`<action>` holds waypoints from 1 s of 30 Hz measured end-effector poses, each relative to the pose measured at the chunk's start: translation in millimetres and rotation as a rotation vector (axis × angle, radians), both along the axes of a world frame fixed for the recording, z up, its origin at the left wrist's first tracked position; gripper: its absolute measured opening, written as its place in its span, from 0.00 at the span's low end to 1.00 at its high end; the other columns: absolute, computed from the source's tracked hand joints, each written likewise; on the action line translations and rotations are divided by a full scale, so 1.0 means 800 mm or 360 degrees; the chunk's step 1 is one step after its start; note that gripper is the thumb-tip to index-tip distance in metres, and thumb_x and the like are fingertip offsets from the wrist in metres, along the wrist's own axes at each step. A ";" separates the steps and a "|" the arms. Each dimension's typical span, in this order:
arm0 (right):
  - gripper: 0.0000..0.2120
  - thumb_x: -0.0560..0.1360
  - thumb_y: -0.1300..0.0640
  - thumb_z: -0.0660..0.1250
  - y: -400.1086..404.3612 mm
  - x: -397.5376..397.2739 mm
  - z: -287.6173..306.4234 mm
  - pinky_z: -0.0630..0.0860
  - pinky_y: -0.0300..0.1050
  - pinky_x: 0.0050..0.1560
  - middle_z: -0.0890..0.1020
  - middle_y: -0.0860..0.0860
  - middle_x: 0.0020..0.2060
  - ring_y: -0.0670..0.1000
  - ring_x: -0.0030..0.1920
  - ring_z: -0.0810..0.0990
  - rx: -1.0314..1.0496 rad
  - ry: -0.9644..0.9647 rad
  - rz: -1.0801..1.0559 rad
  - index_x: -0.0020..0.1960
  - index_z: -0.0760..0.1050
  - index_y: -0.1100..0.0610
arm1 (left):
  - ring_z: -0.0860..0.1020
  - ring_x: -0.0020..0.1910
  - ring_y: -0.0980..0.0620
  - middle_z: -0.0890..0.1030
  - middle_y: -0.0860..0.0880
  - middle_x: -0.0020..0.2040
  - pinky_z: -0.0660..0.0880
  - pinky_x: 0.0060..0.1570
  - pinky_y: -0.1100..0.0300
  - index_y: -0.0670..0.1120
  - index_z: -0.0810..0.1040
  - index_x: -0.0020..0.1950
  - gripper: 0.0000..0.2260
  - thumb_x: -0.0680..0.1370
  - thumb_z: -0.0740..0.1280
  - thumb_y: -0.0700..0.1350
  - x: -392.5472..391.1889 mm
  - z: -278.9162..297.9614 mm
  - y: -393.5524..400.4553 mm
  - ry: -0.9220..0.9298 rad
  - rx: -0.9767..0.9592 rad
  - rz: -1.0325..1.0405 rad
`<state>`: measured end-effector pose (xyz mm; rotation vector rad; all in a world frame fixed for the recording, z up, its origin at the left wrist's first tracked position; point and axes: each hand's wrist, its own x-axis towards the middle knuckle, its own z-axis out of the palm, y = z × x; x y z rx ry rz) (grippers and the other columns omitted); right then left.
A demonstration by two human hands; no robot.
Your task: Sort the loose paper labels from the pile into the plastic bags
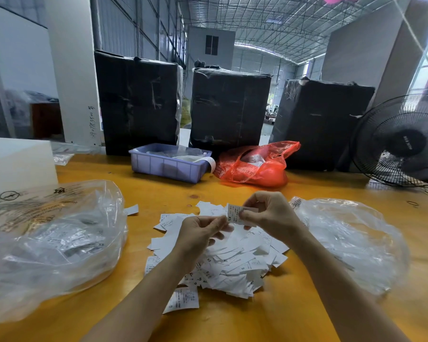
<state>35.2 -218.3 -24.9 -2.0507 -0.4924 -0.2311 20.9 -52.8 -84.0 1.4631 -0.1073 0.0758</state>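
White paper label (240,214), printed side up, marked XS, held in the air just above the far edge of the loose label pile (222,257). Right hand (269,215) pinches its right end between thumb and curled fingers. Left hand (198,233) has fingers curled, fingertips at the label's left lower edge; looks like it pinches that edge, contact partly hidden. Pile sits mid-table on the orange wooden table (294,304), between both forearms, labels overlapping, some face-up showing XS, XL, S, one stray label (131,209) just off to the left. Clear plastic bag (55,238) left of the pile, crumpled, printed labels visible inside, one reading XS. Second clear plastic bag (351,240) right of the pile, just beside the right wrist, white labels inside. Further back: lilac plastic bin (168,165) with contents in it, red plastic bag (257,165) touching or nearly touching its right side. Behind those, three black wrapped bales (230,107) standing upright in a row. Black fan (402,141) at far right edge. White block (18,161) at far left.
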 end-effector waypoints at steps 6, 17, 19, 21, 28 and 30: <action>0.07 0.70 0.67 0.72 0.002 0.000 -0.002 0.81 0.46 0.35 0.83 0.57 0.37 0.52 0.33 0.83 -0.0116 -0.0132 -0.0016 0.38 0.76 0.59 | 0.77 0.30 0.62 0.85 0.51 0.39 0.68 0.38 0.59 0.46 0.83 0.40 0.07 0.73 0.69 0.48 0.000 0.000 0.000 0.0003 0.0008 0.0029; 0.03 0.70 0.67 0.71 0.002 0.000 -0.005 0.82 0.45 0.36 0.83 0.55 0.37 0.50 0.33 0.83 -0.0248 -0.0315 -0.0042 0.41 0.78 0.62 | 0.77 0.30 0.62 0.85 0.51 0.40 0.68 0.38 0.59 0.46 0.83 0.42 0.07 0.73 0.70 0.49 0.000 -0.001 0.001 0.0022 0.0002 0.0054; 0.04 0.70 0.67 0.71 0.002 0.000 -0.006 0.82 0.46 0.36 0.83 0.55 0.38 0.50 0.34 0.83 -0.0259 -0.0307 -0.0034 0.40 0.78 0.61 | 0.77 0.30 0.62 0.85 0.51 0.40 0.68 0.38 0.59 0.46 0.83 0.42 0.07 0.73 0.70 0.48 0.000 -0.001 0.001 0.0019 0.0006 0.0057; 0.04 0.70 0.67 0.71 0.003 0.000 -0.006 0.82 0.46 0.37 0.83 0.56 0.39 0.50 0.35 0.83 -0.0277 -0.0318 -0.0019 0.40 0.77 0.61 | 0.77 0.30 0.62 0.85 0.52 0.40 0.68 0.38 0.59 0.46 0.83 0.42 0.07 0.74 0.70 0.48 0.001 -0.001 0.001 0.0021 0.0006 0.0068; 0.04 0.70 0.68 0.70 0.003 0.000 -0.006 0.80 0.54 0.41 0.83 0.56 0.36 0.53 0.36 0.83 -0.0276 -0.0383 -0.0062 0.40 0.78 0.60 | 0.77 0.30 0.63 0.85 0.52 0.40 0.68 0.39 0.59 0.46 0.83 0.42 0.07 0.74 0.70 0.49 0.001 -0.001 0.000 0.0044 -0.0006 0.0101; 0.03 0.70 0.68 0.70 0.004 0.000 -0.006 0.80 0.53 0.42 0.83 0.56 0.37 0.53 0.37 0.83 -0.0271 -0.0397 -0.0060 0.40 0.79 0.61 | 0.77 0.30 0.63 0.85 0.52 0.40 0.68 0.39 0.59 0.46 0.83 0.43 0.07 0.74 0.69 0.49 0.001 -0.001 -0.001 0.0045 0.0002 0.0099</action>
